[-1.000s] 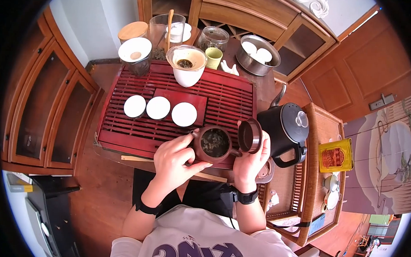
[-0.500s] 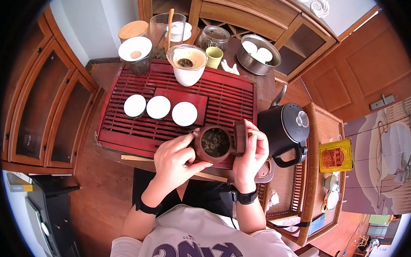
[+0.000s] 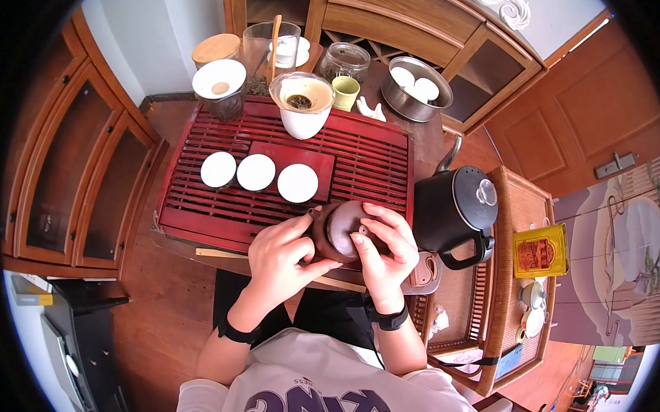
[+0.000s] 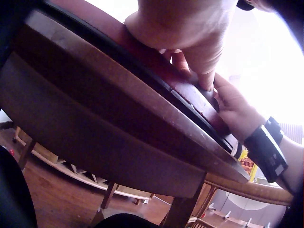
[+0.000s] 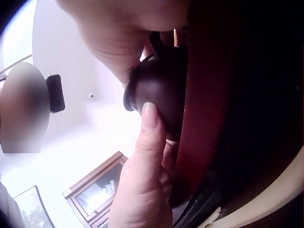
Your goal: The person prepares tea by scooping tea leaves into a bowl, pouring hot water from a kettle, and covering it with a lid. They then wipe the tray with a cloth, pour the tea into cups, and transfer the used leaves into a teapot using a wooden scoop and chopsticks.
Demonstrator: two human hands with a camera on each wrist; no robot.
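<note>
A dark brown clay teapot (image 3: 320,236) stands on the near edge of the red slatted tea tray (image 3: 198,227). My left hand (image 3: 281,251) holds its body from the spout side, thumb along the near wall; in the right wrist view that thumb lies against the teapot (image 5: 164,90). My right hand (image 3: 390,255) pinches the round lid (image 3: 341,232) by its knob. The lid covers the teapot's mouth and hides the leaves inside. In the left wrist view my right hand (image 4: 240,111) reaches in beyond my left hand (image 4: 185,28).
Several white cups (image 3: 256,173) and a white pitcher with a strainer (image 3: 304,118) stand on the tray. A black kettle (image 3: 468,211) is close to the right. Behind sit a glass jar (image 3: 344,61), a green cup (image 3: 345,94) and a metal bowl (image 3: 413,107).
My right hand has turned the lid over from beside the teapot and brought it left onto the mouth, covering the leaves. My left hand stays on the teapot.
</note>
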